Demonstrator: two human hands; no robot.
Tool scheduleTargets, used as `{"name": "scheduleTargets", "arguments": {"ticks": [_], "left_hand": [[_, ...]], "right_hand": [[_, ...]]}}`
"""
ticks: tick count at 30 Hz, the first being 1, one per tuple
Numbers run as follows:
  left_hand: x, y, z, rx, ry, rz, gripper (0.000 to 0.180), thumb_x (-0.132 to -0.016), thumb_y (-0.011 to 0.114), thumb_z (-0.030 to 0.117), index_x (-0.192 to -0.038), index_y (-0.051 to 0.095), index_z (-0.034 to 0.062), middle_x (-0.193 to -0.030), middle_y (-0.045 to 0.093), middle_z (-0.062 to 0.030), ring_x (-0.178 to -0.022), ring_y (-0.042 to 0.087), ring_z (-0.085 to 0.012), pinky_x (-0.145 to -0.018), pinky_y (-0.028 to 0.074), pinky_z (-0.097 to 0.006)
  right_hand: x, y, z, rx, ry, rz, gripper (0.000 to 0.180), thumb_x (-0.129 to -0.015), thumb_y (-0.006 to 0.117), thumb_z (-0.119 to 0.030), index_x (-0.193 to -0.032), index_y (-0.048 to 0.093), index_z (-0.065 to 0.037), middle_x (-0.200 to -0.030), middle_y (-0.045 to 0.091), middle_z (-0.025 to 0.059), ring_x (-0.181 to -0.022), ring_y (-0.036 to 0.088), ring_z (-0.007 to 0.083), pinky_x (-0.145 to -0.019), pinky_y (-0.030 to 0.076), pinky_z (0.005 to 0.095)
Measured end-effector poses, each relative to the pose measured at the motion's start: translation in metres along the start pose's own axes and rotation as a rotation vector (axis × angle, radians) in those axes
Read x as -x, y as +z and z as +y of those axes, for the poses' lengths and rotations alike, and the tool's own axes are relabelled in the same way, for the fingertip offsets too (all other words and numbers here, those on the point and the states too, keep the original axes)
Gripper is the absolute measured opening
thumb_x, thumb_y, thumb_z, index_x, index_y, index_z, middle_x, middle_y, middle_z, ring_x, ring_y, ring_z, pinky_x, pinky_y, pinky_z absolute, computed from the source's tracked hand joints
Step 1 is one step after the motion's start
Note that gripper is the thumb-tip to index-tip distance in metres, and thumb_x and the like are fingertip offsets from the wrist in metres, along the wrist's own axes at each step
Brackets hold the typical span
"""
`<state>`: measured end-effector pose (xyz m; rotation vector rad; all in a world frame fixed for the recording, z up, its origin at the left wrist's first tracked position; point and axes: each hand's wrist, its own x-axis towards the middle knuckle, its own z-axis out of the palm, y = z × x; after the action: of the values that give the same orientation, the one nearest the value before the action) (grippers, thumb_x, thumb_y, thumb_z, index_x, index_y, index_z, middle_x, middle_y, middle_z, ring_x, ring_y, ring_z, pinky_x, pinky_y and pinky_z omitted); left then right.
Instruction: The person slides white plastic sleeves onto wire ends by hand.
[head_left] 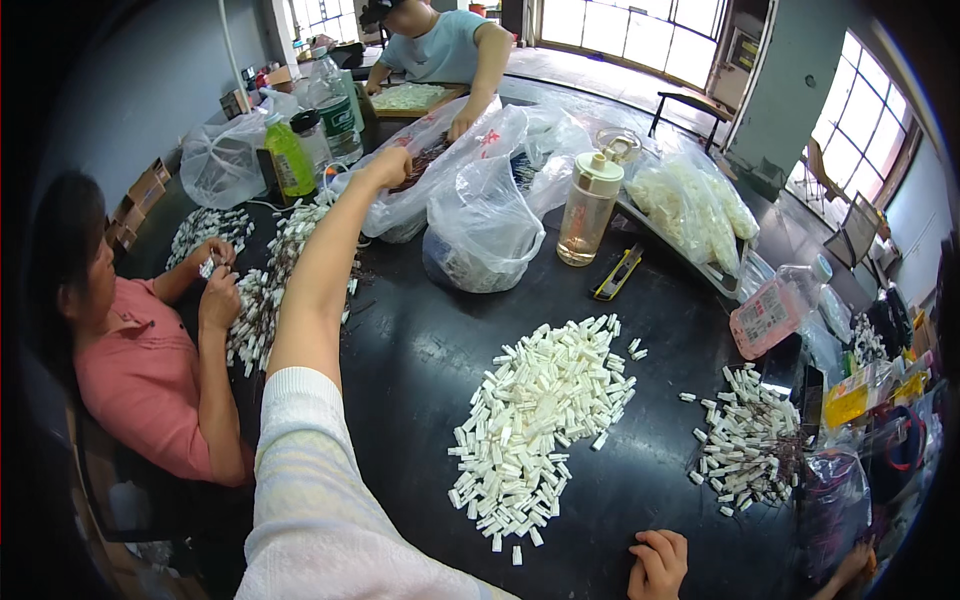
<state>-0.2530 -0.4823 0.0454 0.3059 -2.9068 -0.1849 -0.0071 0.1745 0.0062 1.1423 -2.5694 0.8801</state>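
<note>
My left hand (385, 165) is stretched far across the black table (420, 340), in a pale knitted sleeve. Its fingers are curled at the mouth of a clear plastic bag (410, 195) that holds dark small parts; what the fingers pinch inside is hidden. A person in a blue shirt (440, 50) across the table has a hand (465, 125) on the same bag. My right hand (660, 565) rests at the near table edge with fingers curled and nothing in them, just below a heap of small white blocks (535, 415).
A person in pink (140, 370) at the left handles small parts beside a long pile (265, 290). A second white pile with wires (750, 440) lies to the right. Also on the table are a tied bag (485, 235), a clear bottle (588, 210), a green bottle (288, 155) and a yellow utility knife (618, 272).
</note>
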Motion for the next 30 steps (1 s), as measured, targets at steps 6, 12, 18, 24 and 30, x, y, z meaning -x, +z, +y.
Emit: {"name": "scheduleTargets", "arguments": {"ticks": [6, 12, 18, 24, 30], "left_hand": [[-0.019, 0.011, 0.002, 0.126, 0.13, -0.43, 0.033, -0.067, 0.067, 0.009, -0.099, 0.061, 0.0017, -0.092, 0.065, -0.0054, -0.084, 0.056, -0.0158, -0.077, 0.043, -0.03], [-0.02, -0.002, 0.007, 0.242, 0.063, -0.62, 0.048, -0.069, 0.068, 0.02, -0.111, 0.056, 0.0021, -0.102, 0.063, -0.0072, -0.091, 0.054, -0.015, -0.082, 0.041, -0.03], [-0.022, 0.013, -0.017, 0.186, 0.109, -0.448, 0.04, -0.065, 0.064, 0.008, -0.104, 0.06, -0.0005, -0.095, 0.065, -0.0112, -0.087, 0.057, -0.018, -0.078, 0.043, -0.03], [-0.014, 0.024, -0.021, 0.378, 0.159, -0.316, 0.037, -0.068, 0.064, 0.008, -0.104, 0.06, 0.0003, -0.097, 0.065, -0.0119, -0.089, 0.057, -0.0186, -0.082, 0.041, -0.029], [-0.007, 0.018, -0.003, 0.271, 0.188, -0.21, 0.039, -0.069, 0.066, 0.019, -0.103, 0.059, 0.0001, -0.096, 0.064, -0.0161, -0.089, 0.06, -0.0222, -0.08, 0.043, -0.031]], "right_hand": [[0.0, 0.003, 0.009, -0.028, 0.089, -0.03, 0.021, -0.055, 0.052, 0.01, -0.074, 0.056, 0.0, -0.087, 0.058, 0.012, -0.079, 0.053, 0.0286, -0.067, 0.042, 0.036], [0.004, 0.006, 0.017, -0.007, 0.08, -0.019, 0.022, -0.053, 0.053, 0.006, -0.074, 0.058, 0.0, -0.088, 0.059, 0.0089, -0.078, 0.053, 0.0255, -0.066, 0.042, 0.0341], [0.004, 0.005, 0.014, -0.014, 0.08, -0.019, 0.022, -0.054, 0.053, 0.008, -0.074, 0.057, -0.001, -0.088, 0.059, 0.0091, -0.078, 0.053, 0.026, -0.066, 0.042, 0.0342], [0.006, 0.005, 0.013, -0.01, 0.084, -0.027, 0.021, -0.055, 0.055, 0.006, -0.074, 0.058, 0.0, -0.089, 0.059, 0.0084, -0.078, 0.054, 0.0249, -0.067, 0.041, 0.0339], [0.003, 0.003, 0.014, -0.017, 0.086, -0.013, 0.02, -0.055, 0.054, 0.006, -0.074, 0.057, 0.0, -0.089, 0.059, 0.0088, -0.078, 0.054, 0.0246, -0.067, 0.041, 0.0335]]}}
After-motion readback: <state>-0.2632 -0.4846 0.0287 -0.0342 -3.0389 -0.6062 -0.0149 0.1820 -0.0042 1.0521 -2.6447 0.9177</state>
